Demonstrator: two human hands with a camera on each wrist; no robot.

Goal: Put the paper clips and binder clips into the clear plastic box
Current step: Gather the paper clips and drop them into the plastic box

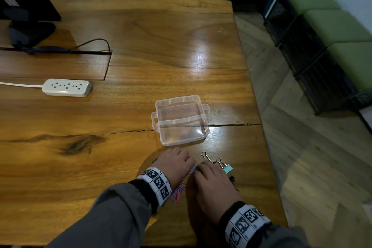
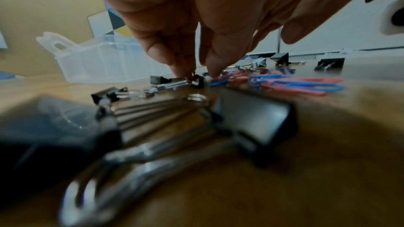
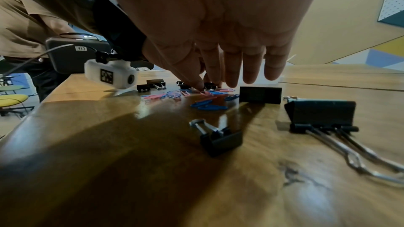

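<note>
The clear plastic box (image 1: 161, 106) stands open with nothing in it, just beyond my hands. Red, pink and blue paper clips (image 1: 178, 192) (image 2: 295, 85) (image 3: 207, 99) lie in a heap between my wrists. My left hand (image 1: 175, 164) (image 2: 196, 73) reaches down and pinches a small black binder clip (image 2: 197, 80) by its top. My right hand (image 1: 213, 183) (image 3: 204, 86) has thumb and forefinger pinched on a pink paper clip (image 3: 205, 92), its other fingers straight. A teal binder clip (image 1: 227, 168) lies right of my right hand.
Black binder clips (image 3: 220, 140) (image 3: 321, 115) (image 2: 251, 123) of different sizes lie scattered around the heap. A white power strip (image 1: 66, 87) sits far left, a monitor base (image 1: 30, 32) at the back left. The table's right edge (image 1: 267, 147) is close.
</note>
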